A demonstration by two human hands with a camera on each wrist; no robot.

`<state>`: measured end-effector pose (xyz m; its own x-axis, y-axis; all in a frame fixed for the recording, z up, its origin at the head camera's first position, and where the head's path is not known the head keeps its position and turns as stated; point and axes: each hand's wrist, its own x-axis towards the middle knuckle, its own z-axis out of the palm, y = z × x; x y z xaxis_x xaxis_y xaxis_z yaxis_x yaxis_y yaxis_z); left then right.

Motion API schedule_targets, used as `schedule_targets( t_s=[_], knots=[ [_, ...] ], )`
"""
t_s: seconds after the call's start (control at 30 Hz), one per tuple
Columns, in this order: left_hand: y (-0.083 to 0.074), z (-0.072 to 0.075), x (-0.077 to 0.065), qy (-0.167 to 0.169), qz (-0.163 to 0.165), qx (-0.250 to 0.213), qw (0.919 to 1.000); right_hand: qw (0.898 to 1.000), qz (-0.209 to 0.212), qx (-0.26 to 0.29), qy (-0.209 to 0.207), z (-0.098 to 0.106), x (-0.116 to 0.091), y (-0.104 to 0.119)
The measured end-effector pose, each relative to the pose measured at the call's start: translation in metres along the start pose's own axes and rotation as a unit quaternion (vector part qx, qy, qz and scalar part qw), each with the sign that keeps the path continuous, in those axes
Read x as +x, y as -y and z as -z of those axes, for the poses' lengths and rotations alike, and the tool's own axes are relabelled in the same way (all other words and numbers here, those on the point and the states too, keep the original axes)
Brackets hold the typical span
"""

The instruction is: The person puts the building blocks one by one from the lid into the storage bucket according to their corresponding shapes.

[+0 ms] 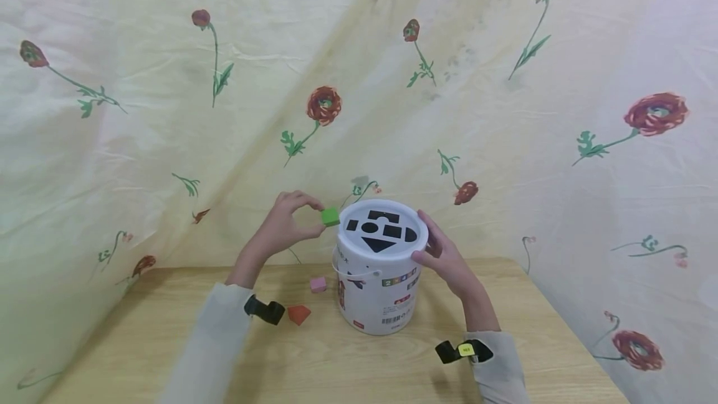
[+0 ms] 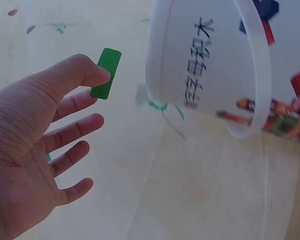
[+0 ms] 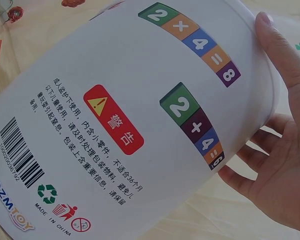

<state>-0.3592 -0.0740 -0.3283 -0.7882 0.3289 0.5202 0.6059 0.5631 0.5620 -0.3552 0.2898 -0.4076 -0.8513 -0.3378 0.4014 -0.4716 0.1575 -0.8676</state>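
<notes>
My left hand [image 1: 286, 223] pinches a small green block [image 1: 330, 217] between thumb and index finger, close to the left rim of a white toy bucket [image 1: 377, 301]. In the left wrist view the green block [image 2: 106, 74] appears as a narrow slab, and the other fingers are spread apart. The bucket stands upright, its white lid [image 1: 387, 255] cut with several dark shaped holes, including a triangle and a circle. On the right side, my right hand [image 1: 447, 259] grips the bucket near its lid, thumb in front and fingers toward the back.
A pink cube [image 1: 318, 284] and an orange-red block [image 1: 298, 313] lie on the wooden table [image 1: 314, 366], left of the bucket. The bucket's thin handle [image 1: 359, 274] hangs down its front. A flower-print cloth [image 1: 252, 48] hangs behind the table.
</notes>
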Motion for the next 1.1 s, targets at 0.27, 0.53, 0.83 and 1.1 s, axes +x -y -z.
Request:
schedule_targets(
  t_s=[0.27,0.53,0.83,1.1],
  knots=[
    [-0.020,-0.017,0.019,0.024,-0.005,-0.013,0.9996,1.000,0.001,0.005,0.001,0.000,0.000,0.000],
    [-0.033,-0.034,0.034,0.046,-0.015,-0.011,0.9988,1.000,-0.002,0.007,0.001,0.000,-0.001,0.000],
    [-0.048,-0.053,0.043,0.067,-0.009,0.015,0.9976,1.000,-0.001,0.005,0.001,0.000,-0.001,0.001],
    [-0.047,-0.066,0.046,0.077,-0.008,0.024,0.9967,1.000,-0.009,0.000,-0.002,-0.002,-0.002,0.004]
  ],
)
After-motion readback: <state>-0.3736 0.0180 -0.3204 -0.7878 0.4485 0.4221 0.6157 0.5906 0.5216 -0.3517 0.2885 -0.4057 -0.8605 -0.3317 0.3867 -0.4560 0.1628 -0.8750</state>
